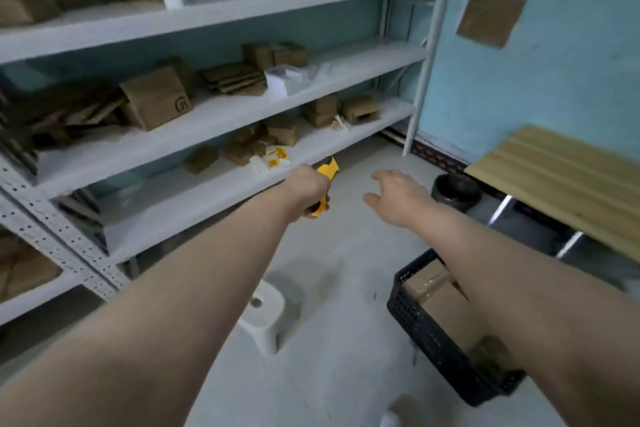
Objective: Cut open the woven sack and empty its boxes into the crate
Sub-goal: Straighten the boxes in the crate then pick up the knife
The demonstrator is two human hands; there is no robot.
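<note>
My left hand [306, 189] is stretched out toward the shelving and grips a yellow and black utility knife [327, 170]. To its right my right hand [398, 196] hangs in the air, fingers apart and holding nothing. A black perforated plastic crate [420, 326] stands on the floor at lower right, under my right forearm, with brown cardboard boxes [440, 291] inside it. No woven sack is in view.
White metal shelving [214, 121] with several cardboard boxes fills the left and back. A small white stool [265, 310] stands on the grey floor below my arms. A wooden-topped table [561, 180] is at the right, with a dark round bin [455, 189] beside it.
</note>
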